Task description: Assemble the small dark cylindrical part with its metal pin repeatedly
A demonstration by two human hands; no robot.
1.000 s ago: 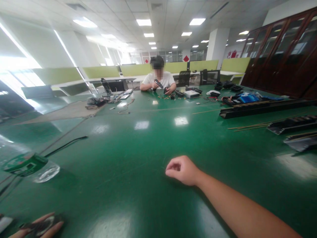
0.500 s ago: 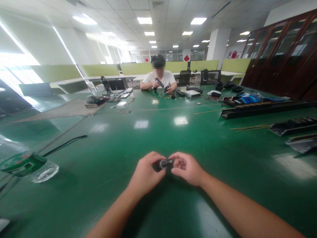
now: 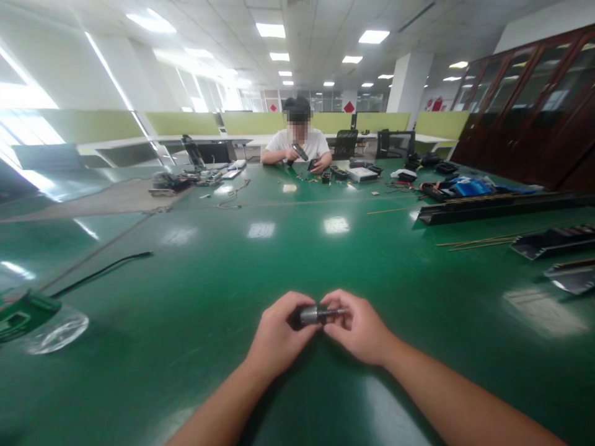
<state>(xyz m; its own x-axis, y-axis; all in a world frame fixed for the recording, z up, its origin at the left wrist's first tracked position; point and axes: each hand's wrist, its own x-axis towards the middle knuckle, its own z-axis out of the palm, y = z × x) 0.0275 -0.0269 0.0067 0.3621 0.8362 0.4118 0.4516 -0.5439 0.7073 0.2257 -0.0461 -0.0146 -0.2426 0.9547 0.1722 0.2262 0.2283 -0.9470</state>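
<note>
Low in the middle of the head view, my left hand (image 3: 280,331) is wrapped round a small cylindrical tool (image 3: 308,314) with a grey metal body, a black collar and a thin metal shaft. The tool lies roughly level, its shaft pointing right. Much of its dark rear end is hidden in my left palm. My right hand (image 3: 356,325) is curled round the collar, with thumb and index finger closed on it. Its other fingers sit behind the shaft. Both hands are just above the green table (image 3: 209,384).
On the left lies a clear plastic bottle (image 3: 60,331) with a green label, near a black cable (image 3: 106,271). Black channel profiles (image 3: 493,207) and thin brass-coloured rods (image 3: 483,240) lie on the right. Across the table a person (image 3: 297,139) handles dark items among scattered parts.
The tool has turned from facing me to pointing right, showing its side. My right hand has closed from beside the shaft onto the collar. The view has shifted slightly.
</note>
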